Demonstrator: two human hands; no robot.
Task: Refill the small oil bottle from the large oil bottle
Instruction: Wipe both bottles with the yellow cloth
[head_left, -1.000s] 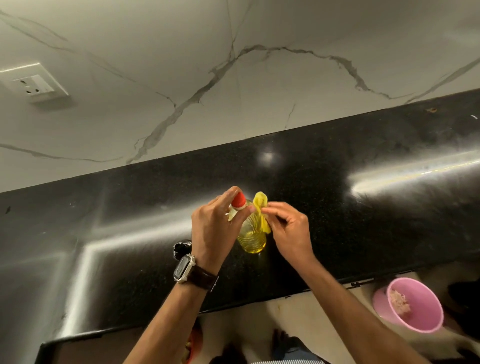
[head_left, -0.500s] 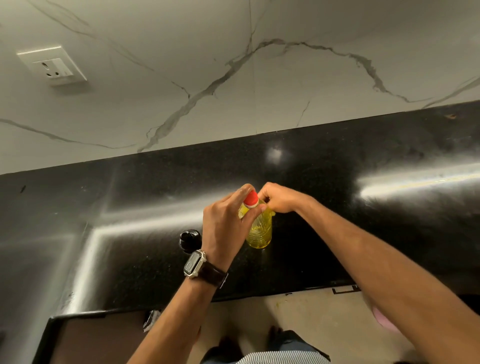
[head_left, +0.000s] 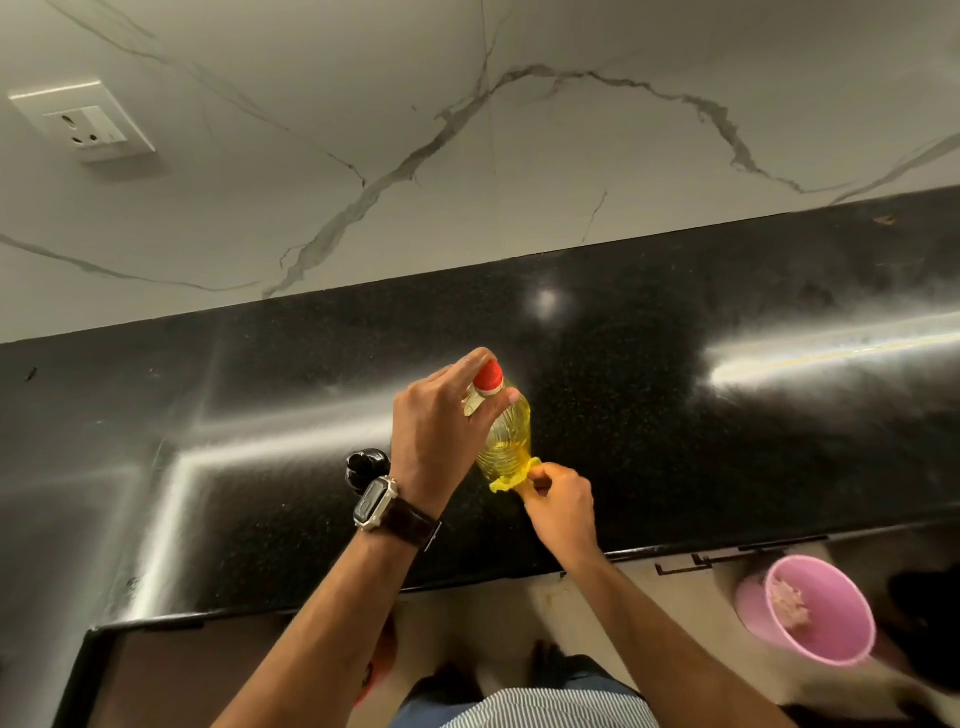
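Left grip (head_left: 441, 426) clasps the red-capped oil bottle (head_left: 506, 436), half-full of yellow oil; right grip (head_left: 563, 501), at five o'clock, pinches a yellow cloth (head_left: 511, 480).

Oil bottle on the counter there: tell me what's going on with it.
A person stands at a black countertop. Their left hand grips the neck of an oil bottle just below its red cap, which is on. The right hand pinches a yellow cloth against the bottle's base, apparently wiping it. A small black object sits beside the left wrist. No oil is pouring at this moment.
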